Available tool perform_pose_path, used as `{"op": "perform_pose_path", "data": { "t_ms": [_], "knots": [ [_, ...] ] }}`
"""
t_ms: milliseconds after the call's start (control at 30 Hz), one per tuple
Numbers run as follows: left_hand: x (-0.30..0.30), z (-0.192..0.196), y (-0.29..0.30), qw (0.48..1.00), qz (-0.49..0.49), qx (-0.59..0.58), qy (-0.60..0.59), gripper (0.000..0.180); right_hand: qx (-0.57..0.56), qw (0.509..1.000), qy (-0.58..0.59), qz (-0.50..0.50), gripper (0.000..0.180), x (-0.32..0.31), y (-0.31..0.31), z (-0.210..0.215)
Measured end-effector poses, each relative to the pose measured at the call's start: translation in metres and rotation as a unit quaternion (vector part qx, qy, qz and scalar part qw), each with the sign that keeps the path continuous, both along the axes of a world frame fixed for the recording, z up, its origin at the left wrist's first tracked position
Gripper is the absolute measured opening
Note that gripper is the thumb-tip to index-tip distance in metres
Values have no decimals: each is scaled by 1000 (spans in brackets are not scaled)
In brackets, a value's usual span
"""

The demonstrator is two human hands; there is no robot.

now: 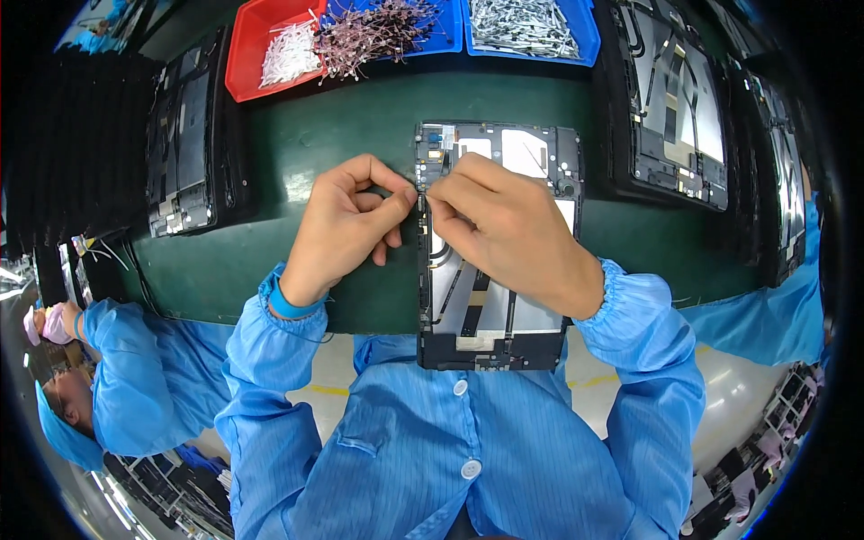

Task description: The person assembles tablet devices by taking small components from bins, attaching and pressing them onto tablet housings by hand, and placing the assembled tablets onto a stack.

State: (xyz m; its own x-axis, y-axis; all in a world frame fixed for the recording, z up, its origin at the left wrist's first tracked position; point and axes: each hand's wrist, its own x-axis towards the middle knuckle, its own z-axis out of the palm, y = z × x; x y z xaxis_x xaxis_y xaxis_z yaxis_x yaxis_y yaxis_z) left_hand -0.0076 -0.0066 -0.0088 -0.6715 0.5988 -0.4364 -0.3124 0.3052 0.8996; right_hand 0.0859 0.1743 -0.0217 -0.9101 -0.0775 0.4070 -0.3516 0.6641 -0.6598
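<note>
A black tablet frame (490, 315) with silver plates inside lies on the green table in front of me, its near end hanging over the table's edge. My left hand (346, 225) rests beside the frame's left rim, thumb and forefinger pinched against that rim. My right hand (504, 229) lies over the frame's middle, its fingertips pinched at the same spot on the left rim. Whatever small part sits between the fingertips is hidden.
A red bin (270, 45) of white parts and blue bins (531, 27) of wires and metal pieces stand at the back. More tablet frames lie at the left (184, 135) and right (675, 99). Another person in blue (108, 378) sits at my left.
</note>
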Motion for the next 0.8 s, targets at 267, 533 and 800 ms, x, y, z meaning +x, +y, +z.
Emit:
{"op": "perform_pose_path", "data": {
  "t_ms": [267,533,800],
  "knots": [
    [6,-1,4,999,38,14,0,10,-43,998,-41,-27,11,5,-1,7],
    [2,4,4,1000,4,-1,13,11,-42,994,-82,-63,6,3,6,16],
    [-8,4,14,998,-43,-29,21,15,-10,988,-145,-44,9,-12,16,37]
  ]
}}
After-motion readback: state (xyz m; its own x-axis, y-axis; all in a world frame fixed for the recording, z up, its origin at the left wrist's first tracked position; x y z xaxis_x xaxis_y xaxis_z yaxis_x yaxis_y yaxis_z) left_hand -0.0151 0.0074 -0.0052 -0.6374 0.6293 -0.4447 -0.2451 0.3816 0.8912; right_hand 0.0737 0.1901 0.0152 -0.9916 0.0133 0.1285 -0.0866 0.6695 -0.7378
